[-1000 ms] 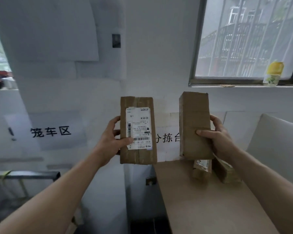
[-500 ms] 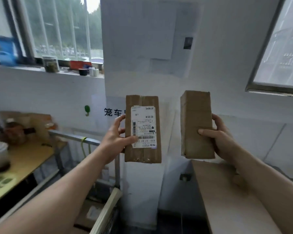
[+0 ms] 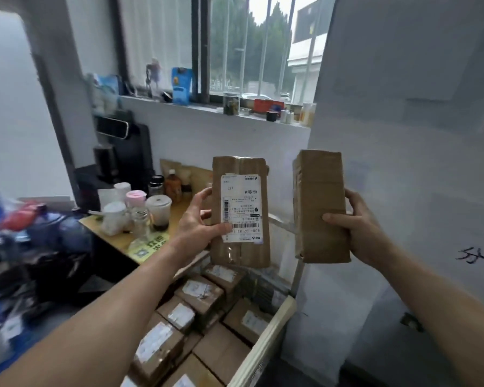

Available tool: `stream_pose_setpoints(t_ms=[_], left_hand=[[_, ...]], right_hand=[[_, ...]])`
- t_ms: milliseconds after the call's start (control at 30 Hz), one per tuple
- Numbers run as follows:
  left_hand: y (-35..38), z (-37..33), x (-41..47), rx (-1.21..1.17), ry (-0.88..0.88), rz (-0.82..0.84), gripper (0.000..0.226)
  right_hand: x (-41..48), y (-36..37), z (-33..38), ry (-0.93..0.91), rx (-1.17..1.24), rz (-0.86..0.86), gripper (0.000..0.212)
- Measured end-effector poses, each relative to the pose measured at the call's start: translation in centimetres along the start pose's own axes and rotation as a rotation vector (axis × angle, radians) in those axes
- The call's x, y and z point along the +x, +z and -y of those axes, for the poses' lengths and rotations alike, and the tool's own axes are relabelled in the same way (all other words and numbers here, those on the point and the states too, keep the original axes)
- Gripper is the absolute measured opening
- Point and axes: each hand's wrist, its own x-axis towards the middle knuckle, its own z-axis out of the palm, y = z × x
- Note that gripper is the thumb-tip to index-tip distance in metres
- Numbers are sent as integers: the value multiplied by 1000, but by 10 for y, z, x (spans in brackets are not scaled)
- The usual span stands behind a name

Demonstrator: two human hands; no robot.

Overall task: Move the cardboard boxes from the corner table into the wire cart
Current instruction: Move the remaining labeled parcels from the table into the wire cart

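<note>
My left hand (image 3: 197,219) grips a brown cardboard box with a white shipping label (image 3: 242,212), held upright at chest height. My right hand (image 3: 356,229) grips a second, plain cardboard box (image 3: 319,202), also upright, a little to the right of the first. Both boxes hang above the wire cart (image 3: 266,339), whose pale rim runs diagonally at the lower middle. Inside the cart lie several labelled cardboard boxes (image 3: 201,300). The corner table is out of view.
A yellow-topped desk (image 3: 118,236) at the left carries cups, jars and bottles (image 3: 140,208). Dark bags and clutter (image 3: 31,247) fill the far left. A white pillar (image 3: 403,135) stands right of the cart. The windowsill (image 3: 235,110) holds small containers.
My view has swung left, away from the corner table and toward the wire cart. Both hands keep the same grip on their boxes. The cart's contents have come into sight below.
</note>
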Motion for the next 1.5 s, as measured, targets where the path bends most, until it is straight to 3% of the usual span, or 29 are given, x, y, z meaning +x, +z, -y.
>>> stream_pose_setpoints(t_ms=[433, 867, 1067, 1500], left_hand=[[-137, 1, -83, 136, 8, -394, 75], [-154, 33, -185, 187, -103, -801, 81], [-158, 48, -245, 219, -159, -912, 77], [-233, 108, -373, 52, -370, -990, 88]], right_hand=[[78, 176, -39, 69, 71, 395, 77], [74, 278, -99, 139, 57, 682, 73], [39, 317, -131, 226, 40, 753, 63], [-58, 427, -192, 316, -64, 882, 79]])
